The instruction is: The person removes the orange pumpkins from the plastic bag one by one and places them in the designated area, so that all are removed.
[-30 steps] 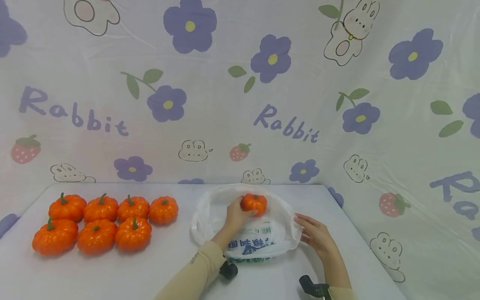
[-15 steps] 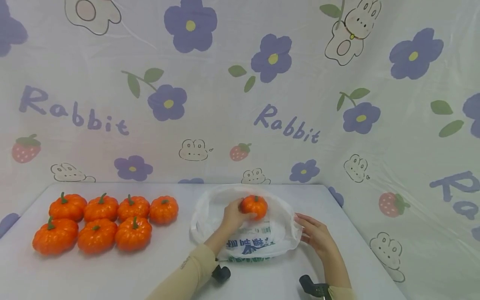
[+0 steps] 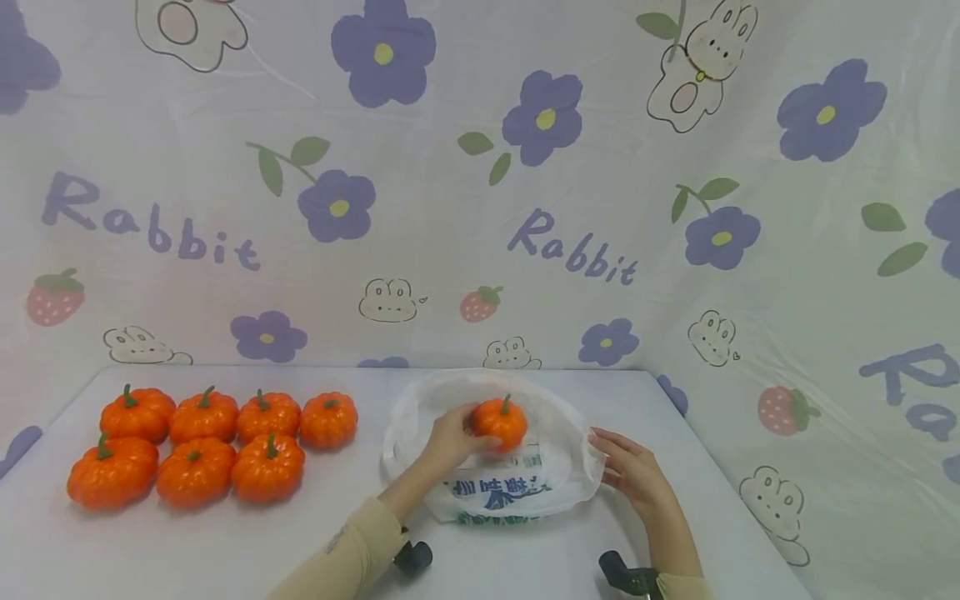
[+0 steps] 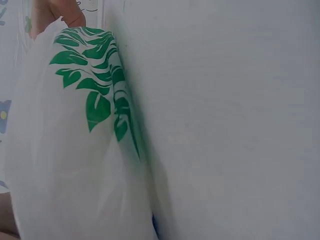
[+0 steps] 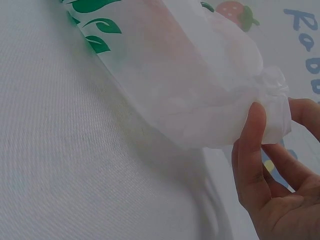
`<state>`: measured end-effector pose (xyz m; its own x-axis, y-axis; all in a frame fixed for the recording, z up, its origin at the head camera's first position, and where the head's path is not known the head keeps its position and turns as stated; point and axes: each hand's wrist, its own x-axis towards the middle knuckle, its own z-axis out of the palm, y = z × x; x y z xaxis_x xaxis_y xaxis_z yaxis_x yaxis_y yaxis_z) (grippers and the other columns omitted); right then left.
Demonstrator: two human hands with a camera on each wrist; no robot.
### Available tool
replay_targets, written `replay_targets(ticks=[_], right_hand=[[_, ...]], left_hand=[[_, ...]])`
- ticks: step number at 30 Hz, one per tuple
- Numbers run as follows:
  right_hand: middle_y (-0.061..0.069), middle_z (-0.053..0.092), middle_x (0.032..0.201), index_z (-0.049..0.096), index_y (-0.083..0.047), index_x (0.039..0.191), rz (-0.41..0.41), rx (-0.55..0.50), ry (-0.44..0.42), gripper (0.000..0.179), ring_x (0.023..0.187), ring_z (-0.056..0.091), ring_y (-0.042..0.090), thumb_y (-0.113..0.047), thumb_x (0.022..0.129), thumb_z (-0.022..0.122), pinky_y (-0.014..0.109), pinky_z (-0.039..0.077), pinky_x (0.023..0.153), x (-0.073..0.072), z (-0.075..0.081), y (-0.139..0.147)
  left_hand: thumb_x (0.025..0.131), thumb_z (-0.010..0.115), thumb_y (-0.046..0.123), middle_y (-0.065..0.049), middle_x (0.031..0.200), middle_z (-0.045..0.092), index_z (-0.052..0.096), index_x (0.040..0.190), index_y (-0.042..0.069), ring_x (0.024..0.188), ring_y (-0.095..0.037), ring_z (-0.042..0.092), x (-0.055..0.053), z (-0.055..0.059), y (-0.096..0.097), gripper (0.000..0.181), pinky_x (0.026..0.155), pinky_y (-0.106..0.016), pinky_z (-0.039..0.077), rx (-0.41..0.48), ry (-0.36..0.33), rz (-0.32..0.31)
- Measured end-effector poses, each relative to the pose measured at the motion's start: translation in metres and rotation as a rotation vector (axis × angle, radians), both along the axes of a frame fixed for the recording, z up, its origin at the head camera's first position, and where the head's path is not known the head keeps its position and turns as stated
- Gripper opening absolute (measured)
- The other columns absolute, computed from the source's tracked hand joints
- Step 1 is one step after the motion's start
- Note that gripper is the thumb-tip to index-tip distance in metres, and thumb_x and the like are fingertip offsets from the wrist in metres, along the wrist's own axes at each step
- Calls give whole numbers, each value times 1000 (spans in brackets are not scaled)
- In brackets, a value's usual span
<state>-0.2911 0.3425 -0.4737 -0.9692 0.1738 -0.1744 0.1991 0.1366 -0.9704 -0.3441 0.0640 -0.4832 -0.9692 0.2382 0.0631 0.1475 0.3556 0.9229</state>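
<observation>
A small orange toy pumpkin (image 3: 504,425) with an upright green stem is gripped by my left hand (image 3: 452,437), thumb on its near side. Both are over the wide mouth of a white plastic bag (image 3: 562,492), printed with green leaves and blue lettering. On the bag's right side, my right hand (image 3: 633,467) pinches the rim; in the right wrist view its fingertips hold the gathered plastic (image 5: 275,112). From the left wrist, the bag's leaf-printed side (image 4: 80,125) fills the left half, hiding the pumpkin.
Several more orange pumpkins (image 3: 193,473) stand in two rows on the left of the white table (image 3: 337,533). A curtain (image 3: 435,217) printed with rabbits and flowers hangs behind the table. Black wrist-worn devices (image 3: 622,572) sit below both hands.
My left hand has drawn back slightly left and toward me with the pumpkin, whose stem now points up. My right hand stays at the bag's rim.
</observation>
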Motion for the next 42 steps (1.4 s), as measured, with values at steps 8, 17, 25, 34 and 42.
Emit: replay_targets(ticks=[8, 17, 25, 34, 42], right_hand=[[-10, 66, 110, 58, -5, 133, 4, -2, 0, 53, 97, 63, 11, -35, 91, 68, 26, 55, 84, 0, 0, -1], [-7, 65, 113, 57, -5, 134, -9, 10, -13, 54, 98, 62, 12, -36, 90, 68, 25, 55, 84, 0, -2, 0], [-5, 65, 116, 56, -4, 134, -7, 7, -5, 55, 99, 63, 13, -36, 91, 68, 25, 54, 84, -2, -2, -2], [-6, 64, 114, 55, -4, 135, -3, 12, -5, 56, 96, 62, 12, -36, 91, 68, 25, 54, 83, 0, 0, -1], [-10, 65, 108, 55, -2, 135, 0, -11, -4, 55, 95, 63, 10, -32, 91, 68, 25, 54, 81, -1, -1, 2]], left_hand=[[82, 78, 18, -15, 144, 53, 49, 141, 5, 131, -34, 53, 10, 3, -21, 67, 109, -47, 46, -49, 19, -49], [82, 78, 23, -14, 146, 52, 48, 143, 8, 133, -33, 52, 17, 6, -46, 69, 108, -46, 46, -69, 22, -67], [82, 78, 23, -13, 148, 49, 46, 144, 9, 136, -33, 49, 29, 16, -72, 71, 108, -45, 46, -44, -15, -52], [81, 79, 25, -13, 150, 47, 44, 146, 11, 138, -33, 46, 41, 27, -108, 75, 108, -44, 46, -70, -46, 5], [81, 78, 30, -18, 153, 41, 40, 148, 6, 140, -36, 43, 49, 34, -150, 81, 109, -45, 44, -105, -3, 15]])
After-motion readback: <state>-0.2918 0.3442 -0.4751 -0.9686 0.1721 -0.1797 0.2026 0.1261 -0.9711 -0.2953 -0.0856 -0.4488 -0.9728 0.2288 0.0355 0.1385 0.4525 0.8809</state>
